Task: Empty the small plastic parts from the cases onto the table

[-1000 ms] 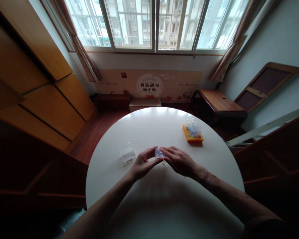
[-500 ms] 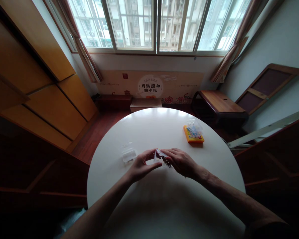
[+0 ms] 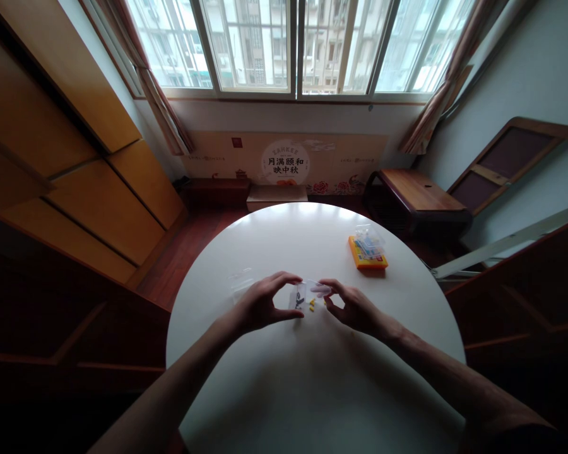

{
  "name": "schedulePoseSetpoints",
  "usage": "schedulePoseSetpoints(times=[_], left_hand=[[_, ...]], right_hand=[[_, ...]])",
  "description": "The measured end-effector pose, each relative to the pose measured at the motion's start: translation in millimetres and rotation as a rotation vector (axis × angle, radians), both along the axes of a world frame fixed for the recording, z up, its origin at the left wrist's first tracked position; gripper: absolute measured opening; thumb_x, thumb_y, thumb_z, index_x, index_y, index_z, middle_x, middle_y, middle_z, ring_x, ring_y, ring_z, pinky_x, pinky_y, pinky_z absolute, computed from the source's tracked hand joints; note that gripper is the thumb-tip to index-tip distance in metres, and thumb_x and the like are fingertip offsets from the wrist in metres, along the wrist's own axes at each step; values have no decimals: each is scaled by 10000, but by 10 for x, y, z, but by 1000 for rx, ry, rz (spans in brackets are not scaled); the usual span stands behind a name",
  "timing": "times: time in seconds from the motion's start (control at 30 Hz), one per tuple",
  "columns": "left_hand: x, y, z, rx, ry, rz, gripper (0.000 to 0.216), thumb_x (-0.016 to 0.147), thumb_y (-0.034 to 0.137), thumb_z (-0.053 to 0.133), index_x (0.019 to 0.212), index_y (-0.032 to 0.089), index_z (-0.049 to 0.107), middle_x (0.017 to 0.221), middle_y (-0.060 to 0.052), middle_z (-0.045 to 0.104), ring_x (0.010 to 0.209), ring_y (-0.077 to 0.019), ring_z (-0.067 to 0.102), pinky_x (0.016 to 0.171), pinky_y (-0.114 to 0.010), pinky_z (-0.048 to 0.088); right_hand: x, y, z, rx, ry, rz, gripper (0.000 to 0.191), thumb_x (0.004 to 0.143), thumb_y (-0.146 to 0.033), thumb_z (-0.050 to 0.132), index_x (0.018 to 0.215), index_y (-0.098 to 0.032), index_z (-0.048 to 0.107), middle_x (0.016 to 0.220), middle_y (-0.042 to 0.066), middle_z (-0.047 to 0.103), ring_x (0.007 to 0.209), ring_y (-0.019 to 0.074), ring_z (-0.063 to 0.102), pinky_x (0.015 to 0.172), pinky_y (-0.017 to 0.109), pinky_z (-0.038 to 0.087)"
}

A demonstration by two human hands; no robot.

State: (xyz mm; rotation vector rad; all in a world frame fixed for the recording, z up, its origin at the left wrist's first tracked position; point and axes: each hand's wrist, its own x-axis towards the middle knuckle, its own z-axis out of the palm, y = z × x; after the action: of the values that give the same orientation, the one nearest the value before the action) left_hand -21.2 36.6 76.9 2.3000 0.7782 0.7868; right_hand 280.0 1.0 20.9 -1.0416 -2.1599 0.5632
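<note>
Your left hand [image 3: 260,304] and right hand [image 3: 353,307] both pinch the small clear plastic bag [image 3: 301,294] above the round white table [image 3: 312,378].

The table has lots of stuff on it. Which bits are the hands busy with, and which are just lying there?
Busy with:
left hand and right hand, pinching a small clear bag
little yellow pieces on the table under it

Just lying there:
clear plastic box, partly behind the left hand
orange box with clear packets on top

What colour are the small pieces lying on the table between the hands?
Yellow: the small pieces lie on the white table, seen in the head view.
</note>
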Motion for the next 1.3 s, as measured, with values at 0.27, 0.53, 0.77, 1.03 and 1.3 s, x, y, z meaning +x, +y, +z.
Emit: schedulePoseSetpoints(times=[0.27,0.53,0.77,1.03,1.3], left_hand=[[91,56,69,97,93,-98,652,852,533,928,1412,256,740,1312,-133,793,1191,-329,762,1073,-446,604],[184,59,216,387,217,-252,695,923,567,857,1495,214,680,1321,-165,784,1151,-330,768,1022,-478,640],[124,103,172,412,113,-213,721,921,558,863,1520,229,631,1336,-149,777,1166,-304,770,1003,-443,653],[-41,493,39,254,85,77,611,906,501,891,1384,217,638,1364,-114,767,1227,-280,763,1093,-435,603],[171,1020,-138,117,536,410,577,810,502,939,1245,216,690,1254,-83,810,1169,-334,763,1142,-466,507]], right_hand=[[39,-53,-35,-48,71,-15,338,1025,-197,594,1359,-248,613,1152,81,835,954,235,825,845,355,665],[21,-55,-81,-55,110,-60,297,1009,-172,595,1291,-262,618,1089,55,821,895,219,802,812,324,645],[23,-30,-70,42,142,-147,257,1027,-182,598,1266,-266,642,1044,46,820,828,221,799,738,325,654],[-122,630,412,308,237,-291,186,1114,-338,622,1209,-237,746,1115,79,821,1012,239,783,933,406,640],[-367,1808,310,235,59,-66,230,1125,-262,577,1205,-216,788,1080,77,813,918,207,757,889,350,601]])
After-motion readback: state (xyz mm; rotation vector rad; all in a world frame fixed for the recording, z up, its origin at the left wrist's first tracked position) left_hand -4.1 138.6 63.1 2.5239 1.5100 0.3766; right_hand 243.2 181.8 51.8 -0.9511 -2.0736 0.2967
